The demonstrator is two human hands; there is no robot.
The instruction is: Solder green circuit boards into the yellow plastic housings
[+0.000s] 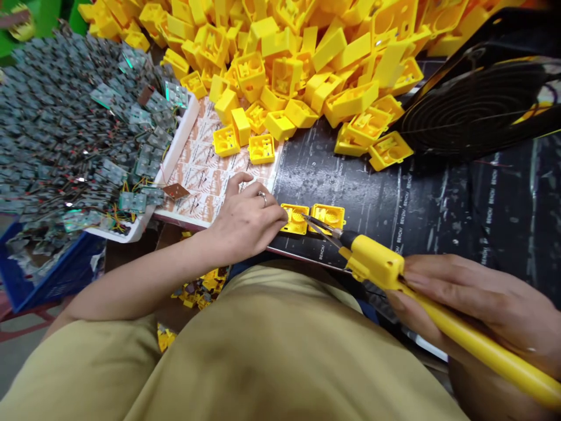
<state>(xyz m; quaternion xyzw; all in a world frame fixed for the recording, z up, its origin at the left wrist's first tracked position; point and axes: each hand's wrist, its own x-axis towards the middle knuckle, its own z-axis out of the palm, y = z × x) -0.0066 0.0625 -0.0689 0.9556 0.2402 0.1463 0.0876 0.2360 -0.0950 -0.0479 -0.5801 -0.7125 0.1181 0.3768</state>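
Observation:
Near the table's front edge, my left hand, with a ring on one finger, is closed with its fingertips at the left side of a small yellow plastic case. Its fingertips partly cover that side. A second open yellow case sits right beside the first. My right hand is wrapped around the yellow handle of a soldering iron. Two thin metal prongs reach from the iron over the right case, and their ends are at the left case. Whether they touch it I cannot tell.
A heap of yellow cases covers the back of the table. To the left, a white foam tray is piled with small circuit boards. A black fan stands at the right. Below left is a blue crate.

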